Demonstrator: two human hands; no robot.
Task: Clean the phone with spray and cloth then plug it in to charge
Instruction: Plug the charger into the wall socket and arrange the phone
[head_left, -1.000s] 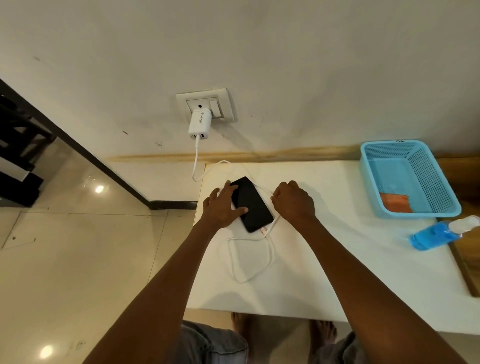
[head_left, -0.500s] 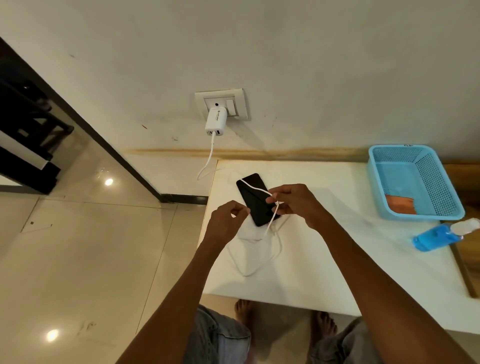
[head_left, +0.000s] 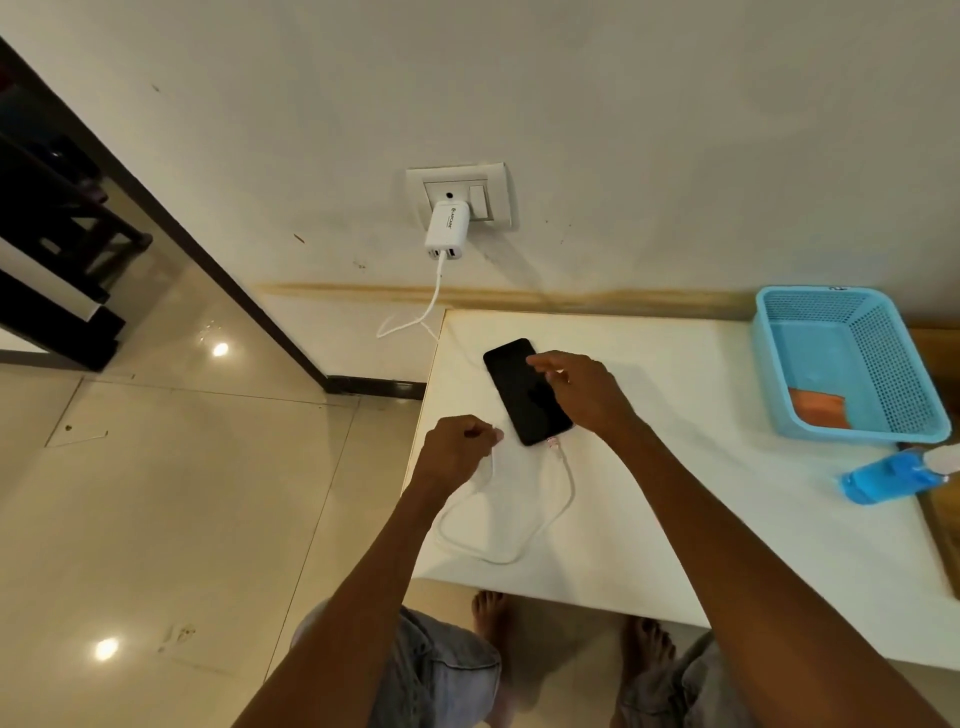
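Phone (head_left: 525, 391): black, screen up, flat on the white table (head_left: 701, 467) near its left edge, below the wall charger (head_left: 447, 228); white cable (head_left: 519, 551) looped just in front of it, plug at its near end. Left hand (head_left: 457, 449), beside the phone's near corner, pinches the cable; right hand (head_left: 582, 387) rests on the phone's right edge, fingers relaxed. Right of the phone: blue basket (head_left: 883, 364) holding an orange cloth (head_left: 821, 408), with the blue spray bottle (head_left: 891, 475) in front of it.

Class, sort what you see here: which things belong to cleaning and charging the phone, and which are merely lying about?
Belong to the job:
black phone
white charging cable
white wall charger
blue spray bottle
orange cloth
left hand, gripping the cable
right hand, over the phone

Lying about:
blue plastic basket holding the cloth
white table
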